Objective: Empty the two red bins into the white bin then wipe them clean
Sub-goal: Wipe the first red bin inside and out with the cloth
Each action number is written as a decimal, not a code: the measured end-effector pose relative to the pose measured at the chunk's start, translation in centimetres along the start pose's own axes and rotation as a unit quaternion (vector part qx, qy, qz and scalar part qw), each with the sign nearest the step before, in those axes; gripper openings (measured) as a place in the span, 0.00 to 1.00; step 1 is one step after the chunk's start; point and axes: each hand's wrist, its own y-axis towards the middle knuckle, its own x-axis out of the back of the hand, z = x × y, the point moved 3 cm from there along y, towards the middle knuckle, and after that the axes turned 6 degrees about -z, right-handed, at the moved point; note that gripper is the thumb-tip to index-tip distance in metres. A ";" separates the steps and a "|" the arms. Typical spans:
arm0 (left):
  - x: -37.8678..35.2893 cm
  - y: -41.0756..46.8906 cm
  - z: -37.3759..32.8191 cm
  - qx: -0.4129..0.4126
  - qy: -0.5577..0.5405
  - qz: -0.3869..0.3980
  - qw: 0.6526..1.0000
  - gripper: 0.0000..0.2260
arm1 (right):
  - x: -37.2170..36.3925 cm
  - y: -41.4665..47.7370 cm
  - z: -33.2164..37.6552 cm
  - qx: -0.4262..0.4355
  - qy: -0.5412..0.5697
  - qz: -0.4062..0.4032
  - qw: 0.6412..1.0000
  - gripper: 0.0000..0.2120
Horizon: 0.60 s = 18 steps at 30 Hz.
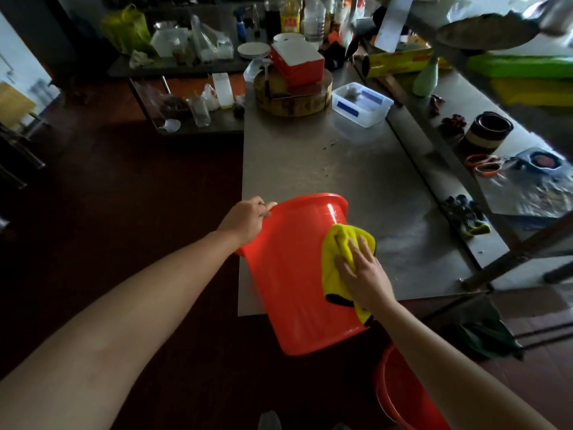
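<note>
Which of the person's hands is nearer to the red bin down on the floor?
Right. The right hand presses a yellow cloth on the tilted red bin, above the floor bin. The left hand grips the tilted bin's rim, farther off.

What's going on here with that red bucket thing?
A person is wiping a red bin, which leans tilted on the near edge of a steel table. The left hand grips its rim while the right hand presses a yellow cloth flat against its outer side. A second red bin sits on the floor nearby.
</note>
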 end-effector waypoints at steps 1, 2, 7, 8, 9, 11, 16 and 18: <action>0.0 0.0 -0.1 -0.001 0.000 0.002 1.000 0.10 | 0.2 0.2 -1.1 -0.043 0.039 0.010 0.998 0.29; -0.1 0.1 -0.3 -0.004 0.003 0.003 1.000 0.10 | 0.4 0.3 -1.8 -0.073 0.067 0.015 0.995 0.29; -0.4 0.3 -1.6 -0.017 0.017 -0.005 1.000 0.10 | 0.0 -1.2 0.7 0.012 -0.028 -0.019 0.999 0.30; -0.4 0.4 -1.9 -0.022 0.019 -0.008 1.000 0.11 | -0.3 -1.9 2.0 0.038 -0.068 -0.026 0.997 0.30; -0.4 0.5 -2.1 -0.027 0.021 -0.011 0.999 0.11 | -0.7 -2.5 3.3 0.062 -0.106 -0.033 0.992 0.30; -0.5 0.6 -2.5 -0.033 0.022 -0.012 0.999 0.12 | -1.6 -4.1 5.8 0.119 -0.169 -0.047 0.977 0.30; -0.6 0.8 -3.1 -0.035 0.027 -0.013 0.999 0.13 | -5.2 -7.4 9.2 0.281 -0.272 -0.024 0.920 0.30; -0.7 0.5 -3.1 -0.038 0.023 -0.023 0.999 0.14 | -5.1 -7.5 9.1 0.295 -0.262 -0.024 0.919 0.30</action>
